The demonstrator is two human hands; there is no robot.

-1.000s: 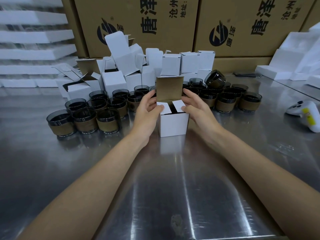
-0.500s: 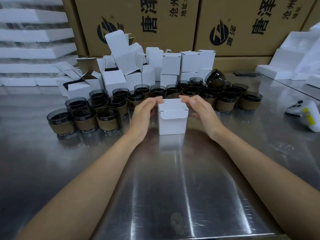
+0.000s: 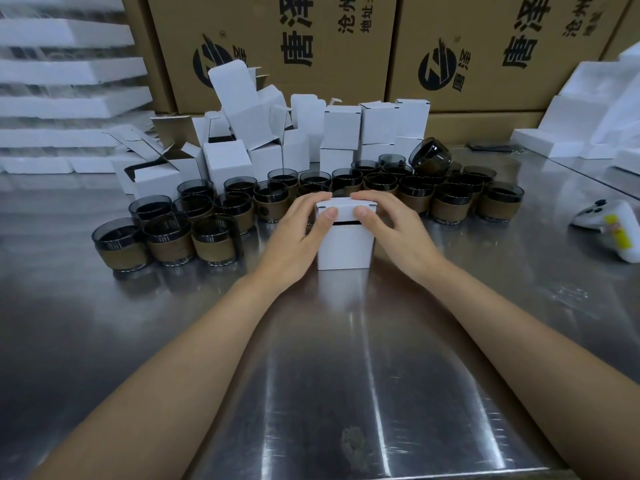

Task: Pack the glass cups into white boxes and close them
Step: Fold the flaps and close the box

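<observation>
A small white box [image 3: 344,245] stands upright on the steel table [image 3: 329,358] in front of me. My left hand [image 3: 294,237] grips its left side, thumb on the front lip of the lid. My right hand [image 3: 394,230] grips the right side the same way. The lid lies folded over the top, with a dark slit showing along its front edge. What is inside the box is hidden. Behind it stand several dark glass cups [image 3: 169,240] with brown sleeves, in rows running left to right.
Several white boxes [image 3: 227,164], some open and some shut, are piled behind the cups. Large brown cartons [image 3: 270,46] form the back wall. White foam trays [image 3: 65,105] are stacked at left, foam pieces [image 3: 585,109] at right. A white controller [image 3: 613,230] lies at right.
The box's tall lid flap has been folded down over the side flaps. Both hands have moved from the flaps to the lid, thumbs now on its front lip.
</observation>
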